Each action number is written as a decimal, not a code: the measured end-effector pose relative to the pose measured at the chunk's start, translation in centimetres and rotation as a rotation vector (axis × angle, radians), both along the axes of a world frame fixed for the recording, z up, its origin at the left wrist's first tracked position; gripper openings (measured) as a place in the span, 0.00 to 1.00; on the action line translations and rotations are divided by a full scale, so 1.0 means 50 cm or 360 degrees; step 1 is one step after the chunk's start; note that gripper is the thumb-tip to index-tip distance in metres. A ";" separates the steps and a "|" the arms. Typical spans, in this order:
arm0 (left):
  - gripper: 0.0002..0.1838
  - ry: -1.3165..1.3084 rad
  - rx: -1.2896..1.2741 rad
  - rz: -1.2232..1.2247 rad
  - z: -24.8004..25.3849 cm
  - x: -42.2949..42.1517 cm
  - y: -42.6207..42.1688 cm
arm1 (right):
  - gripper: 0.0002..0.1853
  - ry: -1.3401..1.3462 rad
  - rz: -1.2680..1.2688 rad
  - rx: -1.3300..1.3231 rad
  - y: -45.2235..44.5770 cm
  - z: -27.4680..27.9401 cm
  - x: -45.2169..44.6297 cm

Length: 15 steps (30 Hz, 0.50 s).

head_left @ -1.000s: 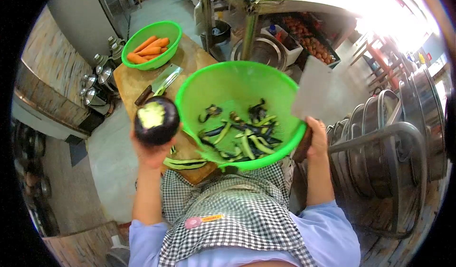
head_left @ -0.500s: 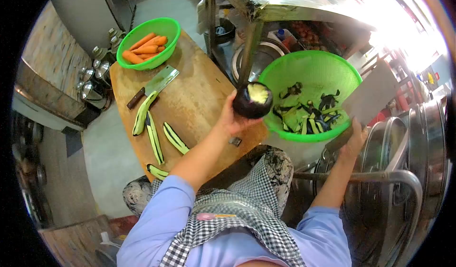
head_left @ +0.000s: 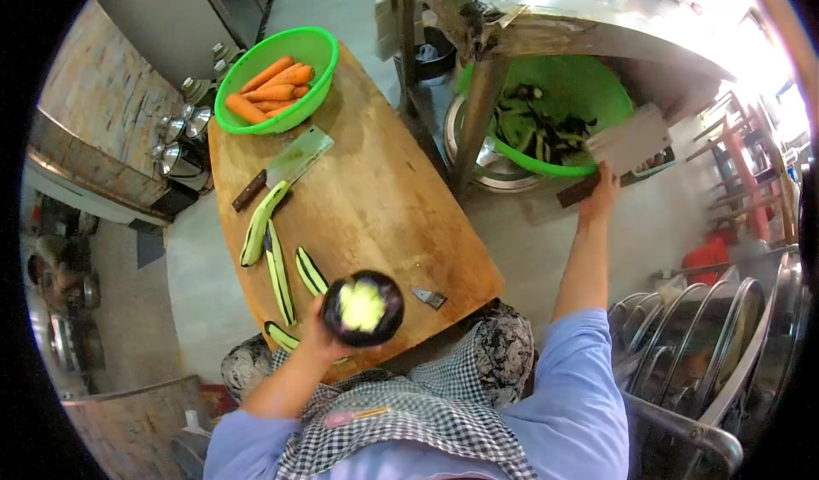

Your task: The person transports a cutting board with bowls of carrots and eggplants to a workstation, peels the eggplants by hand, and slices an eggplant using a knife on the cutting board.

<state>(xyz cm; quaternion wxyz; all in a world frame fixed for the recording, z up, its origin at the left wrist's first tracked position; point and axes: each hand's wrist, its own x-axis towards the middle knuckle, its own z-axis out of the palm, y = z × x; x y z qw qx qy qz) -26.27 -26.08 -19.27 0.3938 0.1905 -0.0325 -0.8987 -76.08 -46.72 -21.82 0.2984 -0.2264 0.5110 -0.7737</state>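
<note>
My left hand [head_left: 314, 337] is closed around a round dark eggplant [head_left: 391, 309] above the near edge of the wooden board [head_left: 401, 198]. The eggplant's cut pale end faces up. My right hand [head_left: 602, 192] is stretched out to the right, gripping a cleaver [head_left: 636, 141] by its dark handle. The blade lies against the near rim of a green basket [head_left: 589, 79], which holds dark peels and green scraps. Several long vegetables with pale-green and dark stripes [head_left: 277, 273] lie on the board, one partly hidden behind my left hand.
A green bowl [head_left: 321, 96] of carrots [head_left: 273, 92] stands at the board's far left. A second cleaver [head_left: 300, 154] and a small metal piece [head_left: 429, 297] lie on the board. A metal table [head_left: 529, 40] overhangs the basket. Large metal pans [head_left: 699, 335] stand at right.
The green basket has moved away, partly under the metal table, with my right hand and cleaver following. My left hand has brought the eggplant nearer and to the left.
</note>
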 end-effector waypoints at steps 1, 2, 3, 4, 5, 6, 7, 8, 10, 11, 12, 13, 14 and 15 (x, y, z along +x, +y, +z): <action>0.45 0.0034 0.0004 0.0031 0.000 0.016 0.028 | 0.21 0.0037 0.0041 0.0094 -0.006 -0.023 0.007; 0.45 0.0067 0.0015 0.0072 -0.001 0.030 0.052 | 0.22 -0.0051 -0.0052 0.0272 -0.009 -0.044 0.014; 0.46 -0.0014 0.0029 0.0083 0.013 0.038 0.069 | 0.24 -0.0136 -0.0135 0.0454 -0.008 -0.059 0.038; 0.46 0.0037 0.0053 0.0130 0.016 0.043 0.084 | 0.25 -0.0162 -0.0129 0.0491 -0.008 -0.091 0.037; 0.46 0.0083 0.0090 0.0188 0.019 0.049 0.098 | 0.26 -0.0189 -0.0122 0.0528 -0.007 -0.122 0.035; 0.45 0.0126 0.0131 0.0258 0.020 0.056 0.114 | 0.27 -0.0216 -0.0116 0.0565 -0.005 -0.153 0.034; 0.43 0.0151 0.0295 0.0278 0.015 0.069 0.121 | 0.26 -0.0234 0.0075 0.0372 0.002 -0.203 0.009; 0.39 0.0130 0.0132 0.0367 0.007 0.072 0.137 | 0.23 -0.0277 0.0132 0.0354 0.019 -0.192 0.024; 0.38 0.0135 0.0109 0.0387 0.008 0.076 0.137 | 0.18 -0.0304 0.0245 0.0341 0.033 -0.130 0.039; 0.38 0.0127 0.0152 0.0452 0.008 0.074 0.141 | 0.16 -0.0288 0.0296 0.0358 0.045 -0.117 0.039; 0.38 0.0128 0.0178 0.0503 0.005 0.073 0.143 | 0.16 -0.0246 0.0295 0.0332 0.058 -0.119 0.032; 0.38 0.0144 0.0145 0.0537 0.001 0.069 0.142 | 0.16 -0.0204 0.0284 0.0301 0.067 -0.123 0.017; 0.38 0.0149 0.0132 0.0566 0.028 0.077 0.131 | 0.16 -0.0171 0.0266 0.0291 0.070 -0.112 0.016; 0.38 0.0085 0.0125 0.0587 0.035 0.078 0.135 | 0.16 -0.0153 0.0180 0.0279 0.099 -0.076 0.044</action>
